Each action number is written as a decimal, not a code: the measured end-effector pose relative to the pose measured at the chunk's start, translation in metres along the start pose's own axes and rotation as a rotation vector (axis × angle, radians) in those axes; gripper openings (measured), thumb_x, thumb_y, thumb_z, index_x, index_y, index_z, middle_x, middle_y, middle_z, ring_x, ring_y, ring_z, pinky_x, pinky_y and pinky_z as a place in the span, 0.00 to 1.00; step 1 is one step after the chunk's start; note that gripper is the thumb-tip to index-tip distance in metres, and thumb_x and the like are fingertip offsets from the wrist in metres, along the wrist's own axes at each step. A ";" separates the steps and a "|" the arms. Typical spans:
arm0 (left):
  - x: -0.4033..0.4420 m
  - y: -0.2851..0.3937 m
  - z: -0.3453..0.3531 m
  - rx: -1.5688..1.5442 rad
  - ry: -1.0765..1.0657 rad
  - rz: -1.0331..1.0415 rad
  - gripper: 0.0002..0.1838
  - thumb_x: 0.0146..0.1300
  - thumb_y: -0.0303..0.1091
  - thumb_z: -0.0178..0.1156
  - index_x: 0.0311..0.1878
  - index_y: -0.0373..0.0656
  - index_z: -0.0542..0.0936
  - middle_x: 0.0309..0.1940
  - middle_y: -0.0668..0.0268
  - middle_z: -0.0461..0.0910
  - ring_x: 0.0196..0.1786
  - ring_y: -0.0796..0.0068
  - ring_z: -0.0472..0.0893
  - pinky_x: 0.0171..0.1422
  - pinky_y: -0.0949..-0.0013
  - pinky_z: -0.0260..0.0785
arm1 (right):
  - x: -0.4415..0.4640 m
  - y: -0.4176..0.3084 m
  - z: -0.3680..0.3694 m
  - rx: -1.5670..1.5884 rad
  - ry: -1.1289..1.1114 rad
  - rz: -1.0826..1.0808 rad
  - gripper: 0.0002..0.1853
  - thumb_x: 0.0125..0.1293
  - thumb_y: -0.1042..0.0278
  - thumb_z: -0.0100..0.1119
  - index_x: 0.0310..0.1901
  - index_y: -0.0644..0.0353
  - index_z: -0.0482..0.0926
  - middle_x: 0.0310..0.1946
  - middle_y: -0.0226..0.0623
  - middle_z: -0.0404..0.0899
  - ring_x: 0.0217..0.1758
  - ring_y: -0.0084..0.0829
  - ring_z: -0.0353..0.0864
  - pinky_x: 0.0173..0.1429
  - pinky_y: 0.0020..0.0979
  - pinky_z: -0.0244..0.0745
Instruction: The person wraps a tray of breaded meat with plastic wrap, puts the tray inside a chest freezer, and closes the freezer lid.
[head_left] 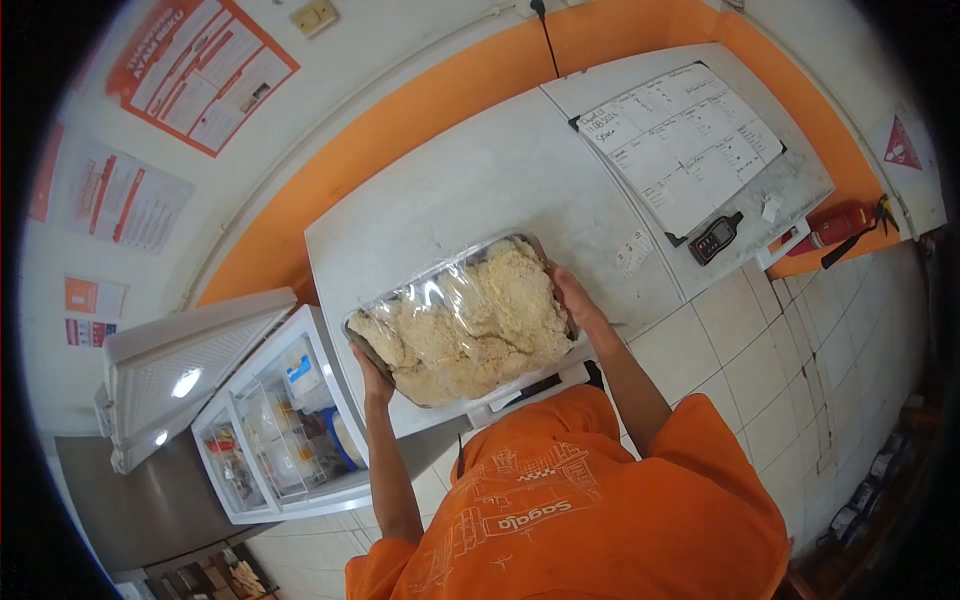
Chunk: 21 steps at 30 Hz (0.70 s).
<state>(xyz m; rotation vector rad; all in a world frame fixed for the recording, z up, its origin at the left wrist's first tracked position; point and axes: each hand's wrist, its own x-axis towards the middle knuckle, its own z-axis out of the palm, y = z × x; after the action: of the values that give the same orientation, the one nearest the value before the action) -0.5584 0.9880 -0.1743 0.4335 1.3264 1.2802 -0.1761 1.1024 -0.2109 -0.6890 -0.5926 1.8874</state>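
A metal tray (385, 372) full of pale, crumb-coated pieces (470, 325) is covered with shiny clear plastic wrap. My left hand (372, 376) grips the tray's left end, and my right hand (578, 300) holds its right end, fingers partly hidden behind the rim. The tray is over the white lid of a closed chest freezer (400, 240); whether it touches the lid I cannot tell.
At the left, an open chest freezer (213, 412) with raised lid (190, 350) holds bagged items and wire baskets. On the right lid lie a written sheet (690, 145) and a black handheld device (715, 238). A red fire extinguisher (838, 222) stands beyond.
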 end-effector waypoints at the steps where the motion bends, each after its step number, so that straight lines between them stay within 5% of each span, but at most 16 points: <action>1: 0.001 0.000 -0.002 0.012 -0.007 0.009 0.48 0.60 0.78 0.33 0.74 0.52 0.53 0.70 0.64 0.59 0.70 0.60 0.61 0.72 0.57 0.56 | 0.004 0.000 -0.001 0.010 -0.004 -0.013 0.31 0.69 0.41 0.50 0.56 0.64 0.75 0.45 0.33 0.79 0.49 0.22 0.75 0.57 0.26 0.67; 4: 0.010 -0.006 -0.004 0.027 0.046 0.045 0.49 0.59 0.79 0.31 0.74 0.52 0.52 0.71 0.64 0.57 0.71 0.60 0.60 0.72 0.57 0.56 | 0.023 -0.001 -0.014 0.147 0.099 0.207 0.30 0.69 0.41 0.49 0.55 0.64 0.75 0.46 0.34 0.78 0.48 0.24 0.75 0.55 0.27 0.68; 6: 0.012 -0.010 -0.007 0.056 0.054 0.069 0.49 0.59 0.79 0.31 0.74 0.52 0.52 0.71 0.64 0.57 0.71 0.60 0.60 0.72 0.57 0.56 | 0.045 0.000 -0.026 -0.385 0.073 0.416 0.28 0.70 0.43 0.47 0.55 0.63 0.75 0.47 0.35 0.77 0.48 0.25 0.74 0.52 0.29 0.69; 10: 0.007 -0.009 -0.011 0.022 0.032 0.052 0.48 0.61 0.77 0.31 0.74 0.50 0.52 0.71 0.63 0.57 0.71 0.60 0.60 0.72 0.58 0.56 | 0.079 0.013 -0.025 0.192 -0.033 0.485 0.23 0.70 0.50 0.47 0.55 0.60 0.74 0.52 0.36 0.77 0.53 0.26 0.74 0.60 0.30 0.68; 21: -0.007 -0.007 0.008 0.015 0.160 0.119 0.46 0.64 0.73 0.29 0.74 0.47 0.50 0.71 0.62 0.57 0.71 0.62 0.60 0.73 0.60 0.55 | 0.082 0.001 -0.010 0.020 -0.038 0.544 0.25 0.71 0.49 0.46 0.58 0.60 0.72 0.54 0.36 0.75 0.55 0.26 0.73 0.61 0.29 0.67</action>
<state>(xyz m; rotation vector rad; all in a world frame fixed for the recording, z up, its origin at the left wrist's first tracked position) -0.5469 0.9831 -0.1747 0.4323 1.4629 1.4286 -0.1977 1.1787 -0.2356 -0.8647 -0.4339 2.4081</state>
